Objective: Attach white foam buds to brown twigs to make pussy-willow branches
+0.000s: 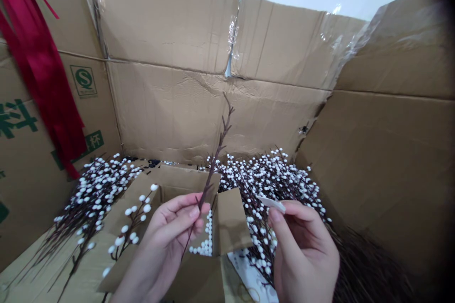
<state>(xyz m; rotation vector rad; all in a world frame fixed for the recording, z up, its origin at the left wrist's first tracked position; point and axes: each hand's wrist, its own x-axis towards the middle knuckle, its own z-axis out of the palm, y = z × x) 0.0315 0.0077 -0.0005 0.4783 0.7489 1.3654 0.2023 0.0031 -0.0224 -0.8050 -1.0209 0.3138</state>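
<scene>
A: Head view, only one. Which step?
B: Looks like handling a bare twig (221,144), no beads on its visible stubs. Left hand (167,236) has it pinched low between thumb and fingers, closed up. Right hand (302,246) pinches a small white piece (273,204), thumb against finger. Can't tell what the piece is.
A: Contact between the two?
B: None. Piece is apart from the twig, off to its right.
A: Twig location?
B: Up over the box (232,222) as seen here, cardboard behind it. White beads (204,248) lie inside the box, below the left fingers.
A: Axis?
B: Steep. Runs lower left to upper right, thin tip up with a small kink leftward at the end. Stem tail pokes out below the left hand, pointing down. Stubs angle upward.
A: Piece?
B: Narrow end points left, roughly at the twig.
A: Next move calls for what?
B: My read: a steady left pinch, since the twig is slim and probably swings, and a light right grip on something that small.
</scene>
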